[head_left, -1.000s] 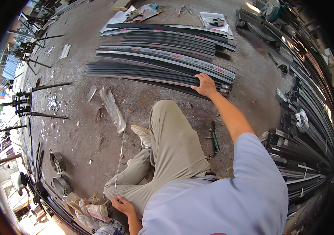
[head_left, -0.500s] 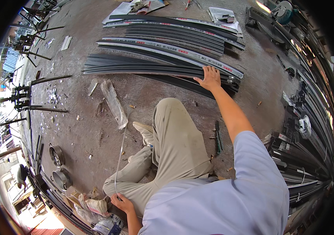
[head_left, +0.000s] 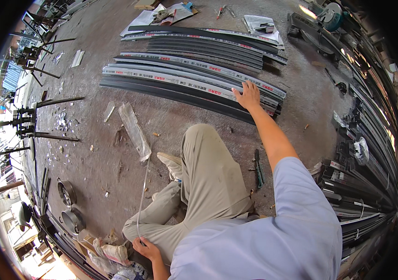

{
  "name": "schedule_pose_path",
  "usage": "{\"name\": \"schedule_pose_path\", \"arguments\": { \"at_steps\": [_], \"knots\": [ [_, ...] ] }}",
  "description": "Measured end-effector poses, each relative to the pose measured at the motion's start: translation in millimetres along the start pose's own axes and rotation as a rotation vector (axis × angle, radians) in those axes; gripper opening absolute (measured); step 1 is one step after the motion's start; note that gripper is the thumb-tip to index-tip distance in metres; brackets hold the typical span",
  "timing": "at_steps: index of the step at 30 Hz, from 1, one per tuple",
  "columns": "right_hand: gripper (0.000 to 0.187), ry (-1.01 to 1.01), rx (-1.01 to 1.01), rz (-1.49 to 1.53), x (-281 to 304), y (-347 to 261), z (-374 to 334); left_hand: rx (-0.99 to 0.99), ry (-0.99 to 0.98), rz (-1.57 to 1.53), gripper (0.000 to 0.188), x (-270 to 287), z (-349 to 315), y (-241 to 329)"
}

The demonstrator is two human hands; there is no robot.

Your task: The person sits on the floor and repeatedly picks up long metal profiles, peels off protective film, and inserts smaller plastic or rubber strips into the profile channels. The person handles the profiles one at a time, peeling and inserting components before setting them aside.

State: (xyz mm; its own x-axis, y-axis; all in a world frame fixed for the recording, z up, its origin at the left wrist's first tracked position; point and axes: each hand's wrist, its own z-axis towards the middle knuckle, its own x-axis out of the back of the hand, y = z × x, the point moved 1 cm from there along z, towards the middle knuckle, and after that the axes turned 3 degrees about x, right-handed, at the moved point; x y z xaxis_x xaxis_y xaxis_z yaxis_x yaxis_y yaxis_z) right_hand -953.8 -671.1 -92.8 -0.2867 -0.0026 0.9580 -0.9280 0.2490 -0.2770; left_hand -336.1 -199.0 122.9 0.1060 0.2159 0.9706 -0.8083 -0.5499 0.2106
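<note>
Lower left of centre, the left hand (head_left: 147,248) is gripping a thin strip (head_left: 142,193). Above centre, the right hand (head_left: 249,96) is resting, spread, on long profiles (head_left: 173,82).

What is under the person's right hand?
A long profile with white printed film passes beneath the right hand; the part directly under the palm is covered and cannot be seen.

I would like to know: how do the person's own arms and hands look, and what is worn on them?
The right sleeve is pale blue-grey, short, loose and creased, with no marking visible. The right forearm, right hand, left forearm and left hand are bare, without gloves.
</note>
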Motion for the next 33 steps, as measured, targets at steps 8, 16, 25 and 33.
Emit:
{"name": "schedule_pose_path", "arguments": {
  "at_steps": [8,16,25,33],
  "knots": [
    [0.064,0.072,-0.031,-0.068,8.6,6.2,79.9,-0.011,-0.011,0.019,0.021,0.8,6.1,2.0],
    [0.055,-0.035,-0.186,-0.26,21.7,-17.0,142.5,-0.015,-0.014,0.019,0.019,9.2,7.3,15.0],
    [0.036,0.148,-0.052,-0.365,-6.4,-26.2,153.1,0.041,-0.016,-0.012,0.018,16.2,17.5,36.2],
    [0.036,0.029,0.027,-0.313,10.9,-21.1,162.6,0.086,-0.033,-0.034,0.017,12.5,24.3,29.6]
  ]
}}
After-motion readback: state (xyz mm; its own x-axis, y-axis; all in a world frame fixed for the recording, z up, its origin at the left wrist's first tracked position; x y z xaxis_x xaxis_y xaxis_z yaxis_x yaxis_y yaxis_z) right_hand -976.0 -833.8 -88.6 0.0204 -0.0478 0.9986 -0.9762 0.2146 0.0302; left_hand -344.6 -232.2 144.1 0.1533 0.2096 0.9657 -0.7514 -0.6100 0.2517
